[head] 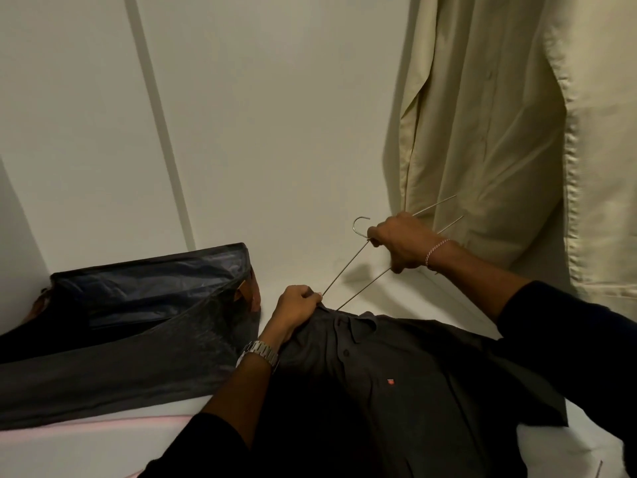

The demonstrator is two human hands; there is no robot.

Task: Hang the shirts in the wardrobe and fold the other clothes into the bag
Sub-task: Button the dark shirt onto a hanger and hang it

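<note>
Currently: Wire Hanger Being Fitted to Dark Shirt

Surface and room: a white shelf floor (344,291) inside a wardrobe (241,115) with pale panelled walls. A cream shirt (482,132) hangs at the right, its hem near the right hand. At the left lies an open dark bag (144,305) with brown leather trim, its lining exposed. A pink edge (86,424) shows below the bag.

Markings: the dark grey shirt (396,374) carries a small red emblem (391,382) on the chest; its content cannot be read. No other writing is legible.

Hands: the left hand (296,310), with a metal watch (260,351) on the wrist, has its fingers curled, gripping the dark shirt at the collar, where one hanger arm enters. The right hand (403,243), with a red-and-white thread bracelet (435,251) at the wrist, has its fingers closed around the wire hanger (348,270) just below the hook. The hook points up and left.

Position: the dark grey shirt lies front-up at the wardrobe's lower edge, just beside the bag, collar toward the back wall. Both forearms wear dark sleeves.
</note>
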